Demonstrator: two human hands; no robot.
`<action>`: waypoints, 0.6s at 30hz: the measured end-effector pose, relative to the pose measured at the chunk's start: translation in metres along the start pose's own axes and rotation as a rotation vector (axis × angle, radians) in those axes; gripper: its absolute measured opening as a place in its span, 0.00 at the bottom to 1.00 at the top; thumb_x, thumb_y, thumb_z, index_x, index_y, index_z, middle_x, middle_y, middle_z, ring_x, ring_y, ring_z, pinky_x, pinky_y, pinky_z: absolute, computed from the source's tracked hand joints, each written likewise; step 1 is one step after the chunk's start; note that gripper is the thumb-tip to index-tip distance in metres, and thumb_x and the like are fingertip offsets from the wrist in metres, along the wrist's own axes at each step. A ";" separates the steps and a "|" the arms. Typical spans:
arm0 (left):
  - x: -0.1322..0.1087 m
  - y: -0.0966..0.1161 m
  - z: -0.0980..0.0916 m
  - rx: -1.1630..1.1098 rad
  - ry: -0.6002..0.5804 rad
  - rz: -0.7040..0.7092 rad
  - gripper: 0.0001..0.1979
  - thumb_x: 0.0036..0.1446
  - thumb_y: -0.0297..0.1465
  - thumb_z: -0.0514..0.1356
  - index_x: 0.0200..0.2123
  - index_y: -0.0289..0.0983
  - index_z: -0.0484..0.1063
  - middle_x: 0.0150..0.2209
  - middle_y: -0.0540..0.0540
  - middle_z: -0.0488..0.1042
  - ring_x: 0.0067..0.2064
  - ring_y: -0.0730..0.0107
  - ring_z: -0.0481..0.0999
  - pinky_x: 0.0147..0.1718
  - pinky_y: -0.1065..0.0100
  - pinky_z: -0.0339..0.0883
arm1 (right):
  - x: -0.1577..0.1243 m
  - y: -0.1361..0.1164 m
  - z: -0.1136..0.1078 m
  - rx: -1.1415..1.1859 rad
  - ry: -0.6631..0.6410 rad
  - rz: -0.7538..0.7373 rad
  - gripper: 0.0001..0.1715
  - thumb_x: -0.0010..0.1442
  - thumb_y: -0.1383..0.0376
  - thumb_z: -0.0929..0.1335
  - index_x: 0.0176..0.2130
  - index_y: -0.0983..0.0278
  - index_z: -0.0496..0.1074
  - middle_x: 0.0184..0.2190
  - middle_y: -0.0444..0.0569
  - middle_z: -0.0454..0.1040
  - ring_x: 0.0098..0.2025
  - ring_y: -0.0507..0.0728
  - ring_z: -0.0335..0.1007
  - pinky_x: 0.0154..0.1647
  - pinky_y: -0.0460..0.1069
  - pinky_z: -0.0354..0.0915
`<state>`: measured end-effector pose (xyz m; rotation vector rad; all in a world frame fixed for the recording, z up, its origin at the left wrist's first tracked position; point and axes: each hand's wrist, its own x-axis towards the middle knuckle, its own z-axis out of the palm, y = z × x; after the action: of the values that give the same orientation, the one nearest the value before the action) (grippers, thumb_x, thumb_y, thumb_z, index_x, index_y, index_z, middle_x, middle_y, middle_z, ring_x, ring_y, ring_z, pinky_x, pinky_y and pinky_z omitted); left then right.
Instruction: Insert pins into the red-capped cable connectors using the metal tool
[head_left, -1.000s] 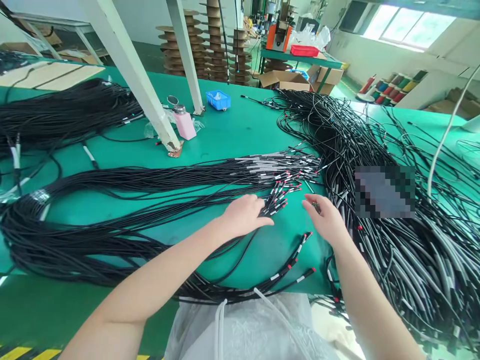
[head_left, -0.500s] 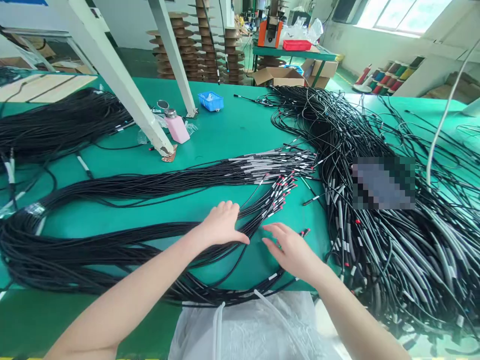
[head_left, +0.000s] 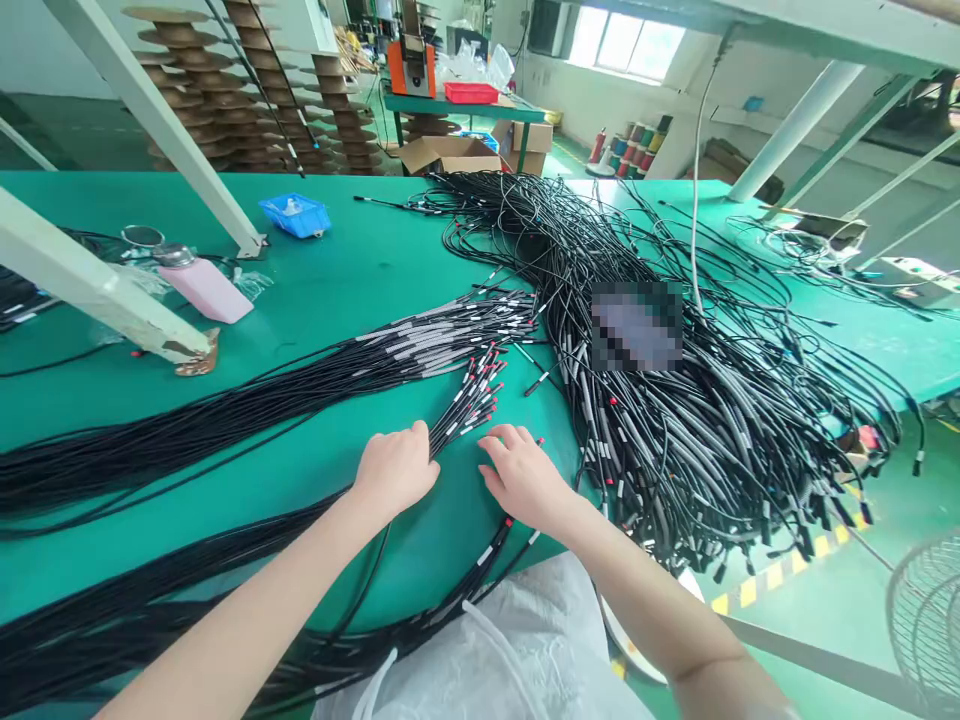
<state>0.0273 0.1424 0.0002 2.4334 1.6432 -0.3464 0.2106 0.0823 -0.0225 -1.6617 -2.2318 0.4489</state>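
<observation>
My left hand (head_left: 397,468) is closed around a bundle of black cables (head_left: 448,422) with white labels and red tips, which fan out beyond my fingers. To its right, my right hand (head_left: 521,478) hovers with fingers curved and apart, holding nothing. Below it lie a few loose cables (head_left: 487,555) along the table's front edge. A second bundle, with grey braided sleeves (head_left: 431,340) near its ends, stretches across the green table (head_left: 360,270) behind my hands.
A large tangled heap of black cables (head_left: 675,400) covers the right of the table, partly blurred out. At the left stand white metal posts (head_left: 172,130), a pink bottle (head_left: 206,285) and a blue bin (head_left: 296,215). A fan (head_left: 926,600) stands at the lower right.
My left hand has closed on the red-tipped cable bundle, having been spread over it. My right hand stays beside it, still open. The camera view has swung right.
</observation>
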 end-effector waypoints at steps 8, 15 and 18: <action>-0.001 0.004 0.006 0.047 0.056 -0.021 0.11 0.59 0.27 0.51 0.41 0.32 0.70 0.40 0.34 0.76 0.44 0.50 0.78 0.39 0.58 0.67 | 0.016 0.069 -0.067 -0.013 0.273 0.155 0.24 0.61 0.74 0.60 0.56 0.63 0.62 0.47 0.53 0.80 0.45 0.60 0.77 0.46 0.55 0.72; -0.003 0.004 0.009 0.019 0.063 -0.035 0.12 0.61 0.25 0.49 0.42 0.32 0.70 0.38 0.35 0.76 0.43 0.50 0.78 0.39 0.59 0.68 | 0.068 0.182 -0.128 -0.176 0.357 0.397 0.20 0.59 0.74 0.66 0.52 0.69 0.66 0.54 0.63 0.74 0.56 0.68 0.69 0.56 0.64 0.66; -0.003 0.004 0.009 0.000 0.057 -0.045 0.11 0.60 0.25 0.50 0.43 0.32 0.70 0.39 0.35 0.76 0.44 0.50 0.78 0.39 0.59 0.68 | 0.081 0.201 -0.127 -0.218 0.338 0.475 0.17 0.66 0.62 0.69 0.52 0.67 0.69 0.51 0.55 0.73 0.54 0.63 0.70 0.57 0.62 0.67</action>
<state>0.0290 0.1356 -0.0072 2.4313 1.7227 -0.2866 0.4169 0.2225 0.0102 -2.1992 -1.6868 0.0187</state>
